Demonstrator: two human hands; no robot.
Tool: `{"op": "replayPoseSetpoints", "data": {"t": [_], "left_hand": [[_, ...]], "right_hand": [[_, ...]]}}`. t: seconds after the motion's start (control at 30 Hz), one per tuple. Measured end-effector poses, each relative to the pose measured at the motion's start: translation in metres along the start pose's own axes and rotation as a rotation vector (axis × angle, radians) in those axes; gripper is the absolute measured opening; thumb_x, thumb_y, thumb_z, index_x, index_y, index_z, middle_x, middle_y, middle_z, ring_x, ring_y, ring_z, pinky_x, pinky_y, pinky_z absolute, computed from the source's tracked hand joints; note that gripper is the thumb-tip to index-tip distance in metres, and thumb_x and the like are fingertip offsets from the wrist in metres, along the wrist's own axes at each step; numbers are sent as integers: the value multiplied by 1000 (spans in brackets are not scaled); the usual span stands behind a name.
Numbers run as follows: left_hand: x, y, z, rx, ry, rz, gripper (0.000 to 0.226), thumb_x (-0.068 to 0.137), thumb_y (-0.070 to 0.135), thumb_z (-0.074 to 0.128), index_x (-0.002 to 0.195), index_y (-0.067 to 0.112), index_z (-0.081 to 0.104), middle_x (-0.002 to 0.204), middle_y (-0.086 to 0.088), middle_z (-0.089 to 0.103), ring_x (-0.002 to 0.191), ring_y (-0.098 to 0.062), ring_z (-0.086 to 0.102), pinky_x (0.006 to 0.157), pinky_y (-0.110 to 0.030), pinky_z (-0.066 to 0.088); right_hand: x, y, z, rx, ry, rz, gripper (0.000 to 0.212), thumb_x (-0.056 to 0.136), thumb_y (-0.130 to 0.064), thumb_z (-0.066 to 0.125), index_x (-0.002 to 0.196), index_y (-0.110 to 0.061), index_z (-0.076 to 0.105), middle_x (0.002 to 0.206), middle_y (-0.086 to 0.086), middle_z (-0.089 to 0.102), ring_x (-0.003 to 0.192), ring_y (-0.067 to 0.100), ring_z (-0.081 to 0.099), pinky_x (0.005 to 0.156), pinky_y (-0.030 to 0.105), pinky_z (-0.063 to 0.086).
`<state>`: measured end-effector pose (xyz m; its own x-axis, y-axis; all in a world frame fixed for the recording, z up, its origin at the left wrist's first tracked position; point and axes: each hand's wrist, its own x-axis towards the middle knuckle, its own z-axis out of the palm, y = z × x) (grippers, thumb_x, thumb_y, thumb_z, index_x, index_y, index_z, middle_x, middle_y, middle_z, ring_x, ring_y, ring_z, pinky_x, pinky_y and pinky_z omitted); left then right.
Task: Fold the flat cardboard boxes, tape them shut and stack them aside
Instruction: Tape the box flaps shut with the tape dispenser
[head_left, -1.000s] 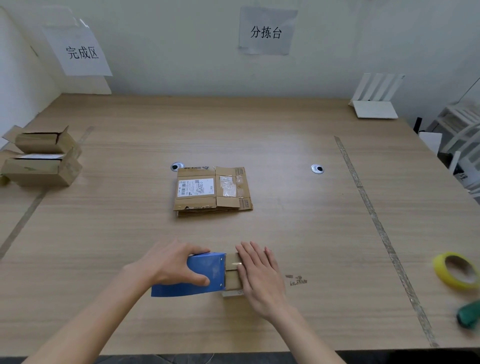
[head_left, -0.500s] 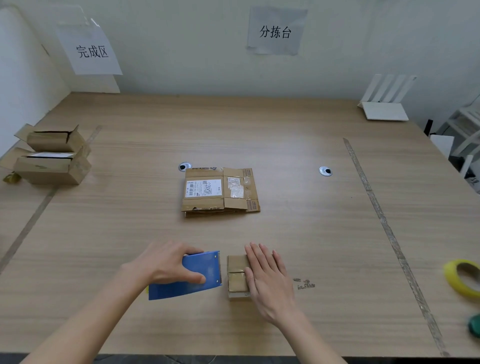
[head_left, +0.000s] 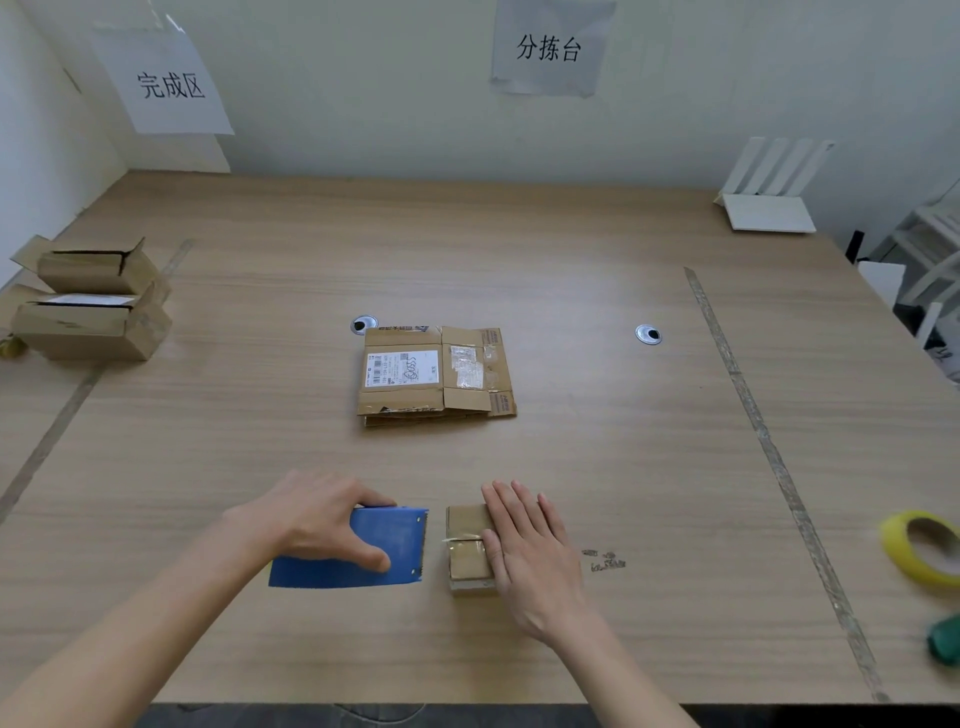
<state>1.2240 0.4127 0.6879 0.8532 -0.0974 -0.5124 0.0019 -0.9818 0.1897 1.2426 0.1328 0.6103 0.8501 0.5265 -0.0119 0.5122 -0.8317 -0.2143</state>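
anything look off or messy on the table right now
The two boxes stacked at the far left look unfinished: flaps stick up and dark gaps show along their tops. The flat cardboard in the middle is worn, with old labels and torn tape.

A blue tape dispenser (head_left: 363, 551) lies beside a plain brown small box (head_left: 467, 551) on the pale wood-grain table (head_left: 571, 260). At three o'clock, a yellow tape roll (head_left: 922, 551); at twelve, brown flat cardboard boxes (head_left: 436, 374) bearing a white printed label

Soft, even, diffuse light; the source is out of view. Faint shadows lie under the hands. Wide-angle distortion bends the table (head_left: 571, 260) edges. Slight overall softness; the yellow tape roll (head_left: 922, 551) at the margin appears blurred.
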Motion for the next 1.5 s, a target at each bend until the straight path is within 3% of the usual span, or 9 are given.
{"op": "replayPoseSetpoints", "data": {"t": [0.1, 0.3, 0.47, 0.6, 0.7, 1.07, 1.23, 1.33, 1.5], "left_hand": [[-3, -2, 0, -5, 1, -4, 73, 57, 87, 55, 127, 69, 44, 94, 29, 64, 81, 6, 56, 67, -23, 42], [-5, -11, 6, 4, -4, -46, 58, 60, 83, 54, 115, 68, 50, 85, 25, 64, 75, 3, 57, 64, -26, 45], [-12, -20, 1, 26, 32, -63, 59, 58, 83, 54, 115, 65, 51, 87, 26, 65, 77, 2, 58, 70, -29, 52], [-3, -9, 5, 80, 31, -76, 55, 60, 78, 53, 100, 42, 63, 81, 13, 67, 73, -5, 59, 61, -30, 43], [2, -1, 14, 66, -14, -102, 48, 64, 73, 56, 88, 32, 63, 79, 10, 66, 73, -10, 59, 57, -29, 37], [40, 47, 18, 135, -42, -196, 51, 65, 73, 63, 84, 25, 65, 74, 7, 60, 78, -19, 61, 65, -32, 39], [45, 61, 19, 370, -42, -171, 42, 75, 65, 67, 89, 26, 60, 85, 4, 60, 83, -23, 59, 67, -30, 37], [45, 55, 44, 285, -102, -178, 49, 73, 70, 66, 94, 25, 64, 98, 2, 69, 93, -23, 64, 71, -32, 39], [17, 11, 62, 139, 50, -194, 51, 63, 72, 53, 89, 28, 62, 78, 7, 64, 75, -19, 61, 56, -30, 32]], "right_hand": [[2, 1, 4, 55, -33, -17, 55, 110, -39, 26, 162, -23, 21, 168, -6, 24, 157, 16, 14, 122, 34, -4], [1, -3, -3, 8, -10, -3, 55, 105, -38, 28, 154, -20, 44, 156, -4, 48, 147, 18, 41, 118, 36, 13], [5, 2, 5, 56, -41, -10, 56, 110, -40, 24, 163, -24, 16, 169, -7, 21, 157, 15, 10, 123, 33, -7], [6, 4, 8, 69, -63, 10, 58, 109, -49, 13, 163, -32, 2, 170, -15, 7, 157, 6, -6, 122, 29, -17], [5, -1, 10, 76, -56, 55, 62, 106, -59, 12, 163, -36, 6, 169, -18, 10, 156, 6, -6, 123, 30, -16], [7, -4, 11, 52, -76, 54, 63, 105, -60, 12, 162, -33, 15, 168, -14, 18, 158, 10, 0, 124, 35, -12], [6, -6, 11, 37, -89, 48, 66, 103, -60, 7, 162, -33, 14, 168, -14, 17, 158, 11, -1, 124, 36, -10], [7, -4, 9, 55, -82, 44, 70, 100, -63, 1, 162, -34, 13, 169, -14, 15, 157, 10, -3, 124, 35, -12], [11, 0, 8, 67, -101, 47, 63, 104, -60, 12, 162, -36, 8, 169, -17, 10, 157, 7, -8, 122, 30, -18]]}}
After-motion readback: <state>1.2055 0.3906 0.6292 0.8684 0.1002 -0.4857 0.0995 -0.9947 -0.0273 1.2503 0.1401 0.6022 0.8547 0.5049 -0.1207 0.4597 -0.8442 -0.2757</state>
